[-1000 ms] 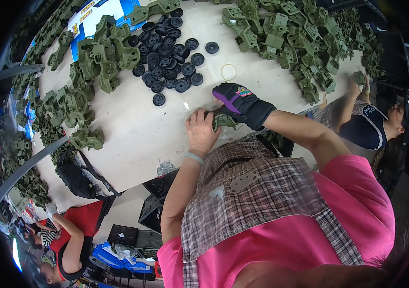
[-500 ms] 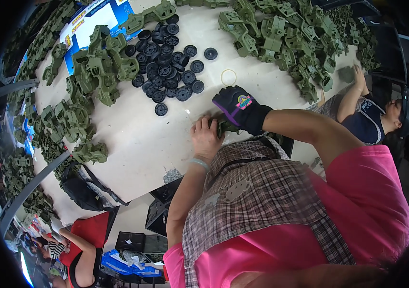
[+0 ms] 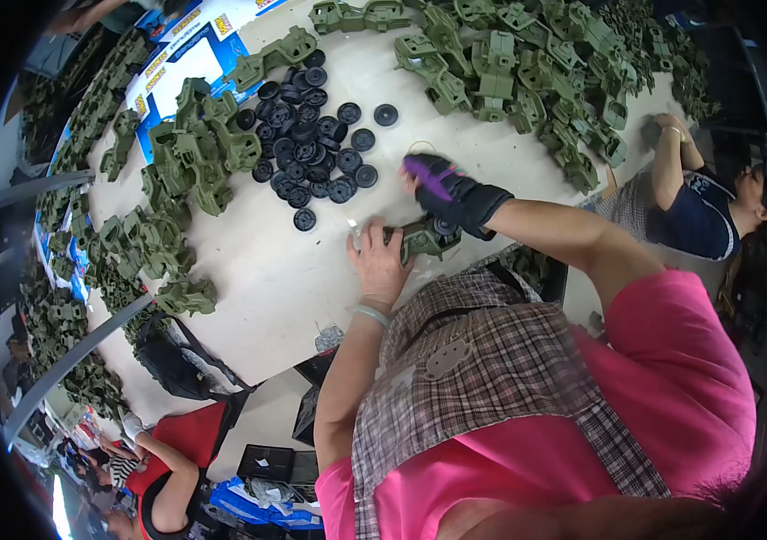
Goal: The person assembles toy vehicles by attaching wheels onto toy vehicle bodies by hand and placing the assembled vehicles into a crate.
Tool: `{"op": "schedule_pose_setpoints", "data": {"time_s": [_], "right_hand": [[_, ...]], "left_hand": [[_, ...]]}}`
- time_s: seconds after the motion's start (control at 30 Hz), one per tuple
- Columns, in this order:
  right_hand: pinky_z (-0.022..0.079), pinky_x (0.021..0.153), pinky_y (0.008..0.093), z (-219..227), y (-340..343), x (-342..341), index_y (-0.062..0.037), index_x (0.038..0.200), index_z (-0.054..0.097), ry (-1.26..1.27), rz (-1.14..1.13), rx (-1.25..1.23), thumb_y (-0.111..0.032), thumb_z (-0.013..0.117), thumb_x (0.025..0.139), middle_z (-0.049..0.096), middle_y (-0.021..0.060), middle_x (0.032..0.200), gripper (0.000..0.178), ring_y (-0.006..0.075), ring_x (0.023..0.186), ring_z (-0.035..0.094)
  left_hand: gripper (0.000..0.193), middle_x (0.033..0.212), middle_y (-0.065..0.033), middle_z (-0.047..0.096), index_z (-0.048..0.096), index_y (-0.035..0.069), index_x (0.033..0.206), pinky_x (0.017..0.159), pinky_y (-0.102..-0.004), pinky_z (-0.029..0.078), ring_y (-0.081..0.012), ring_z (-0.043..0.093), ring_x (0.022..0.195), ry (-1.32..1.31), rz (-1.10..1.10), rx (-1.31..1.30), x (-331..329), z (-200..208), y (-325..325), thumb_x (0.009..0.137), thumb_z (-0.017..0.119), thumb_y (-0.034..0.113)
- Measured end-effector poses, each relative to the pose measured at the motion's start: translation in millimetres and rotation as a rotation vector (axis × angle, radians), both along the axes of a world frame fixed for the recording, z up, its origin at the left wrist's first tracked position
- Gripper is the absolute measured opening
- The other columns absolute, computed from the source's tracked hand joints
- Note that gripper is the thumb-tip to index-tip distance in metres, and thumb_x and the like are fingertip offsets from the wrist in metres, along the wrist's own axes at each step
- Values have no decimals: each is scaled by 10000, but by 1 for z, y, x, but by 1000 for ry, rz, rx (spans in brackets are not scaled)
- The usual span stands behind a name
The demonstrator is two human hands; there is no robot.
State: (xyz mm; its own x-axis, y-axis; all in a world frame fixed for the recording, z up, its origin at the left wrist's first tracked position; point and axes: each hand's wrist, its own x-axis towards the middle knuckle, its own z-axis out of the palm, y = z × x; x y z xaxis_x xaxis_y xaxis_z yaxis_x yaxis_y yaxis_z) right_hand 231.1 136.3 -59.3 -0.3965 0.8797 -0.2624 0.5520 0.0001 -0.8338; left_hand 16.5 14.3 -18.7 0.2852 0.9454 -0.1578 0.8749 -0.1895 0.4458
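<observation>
Left hand (image 3: 380, 265) with fingers closed over one end of a green plastic body (image 3: 421, 240) at the table's (image 3: 262, 279) near edge, gloved right hand (image 3: 454, 194) just beyond, fingers bent, grip unclear, black wheels (image 3: 304, 151) heaped farther off.

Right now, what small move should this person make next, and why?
I'd probably reach the gloved right hand toward the pile of black wheels and pick one up. The left hand is on the green plastic part, where one wheel seems to sit near the right end, and the right fingertips are clear of the part. Whether they already hold something is unclear.
</observation>
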Motion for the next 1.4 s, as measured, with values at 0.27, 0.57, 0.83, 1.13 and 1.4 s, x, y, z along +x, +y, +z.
{"op": "schedule_pose_setpoints", "data": {"time_s": [0.27, 0.57, 0.83, 1.13, 1.4], "right_hand": [[547, 927, 520, 33, 39, 17, -57, 1168, 669, -500, 16, 551, -167, 718, 849, 690, 212, 1096, 341, 425, 1056, 666], [525, 918, 482, 80, 34, 19, -17, 1118, 649, -363, -96, 206, -168, 631, 924, 674, 237, 1090, 246, 449, 1057, 629], [553, 771, 376, 249, 48, 45, -40, 1057, 675, 138, 93, 459, -97, 703, 961, 673, 117, 958, 115, 257, 885, 691], [550, 813, 378, 517, 52, 20, -34, 1039, 691, 250, 55, 1158, -64, 729, 951, 671, 115, 958, 100, 257, 900, 689], [572, 777, 403, 635, 142, -9, -18, 1096, 664, 271, -61, 1486, -105, 684, 954, 703, 170, 964, 168, 320, 900, 721]], "left_hand": [[565, 1668, -144, 397, 644, 239, 1421, 1232, -788, 121, -383, 330, 1576, 192, 37, 76, -7, 3, -4, 889, 651, 49], [640, 1663, -143, 392, 634, 258, 1432, 1223, -814, 101, -413, 261, 1608, 165, -211, 75, -15, 4, 2, 835, 683, 33], [841, 1706, -179, 314, 537, 202, 1558, 1204, -838, 122, -464, 150, 1629, 5, -141, 8, -3, 32, -14, 780, 805, 380], [697, 1645, -143, 399, 629, 253, 1484, 1165, -870, 130, -448, 194, 1610, 9, -186, 42, -3, -12, -26, 830, 789, 436], [805, 1547, -82, 491, 519, 289, 1554, 1143, -875, 148, -406, 263, 1581, 168, -209, 53, -2, -3, -32, 811, 823, 233]]}}
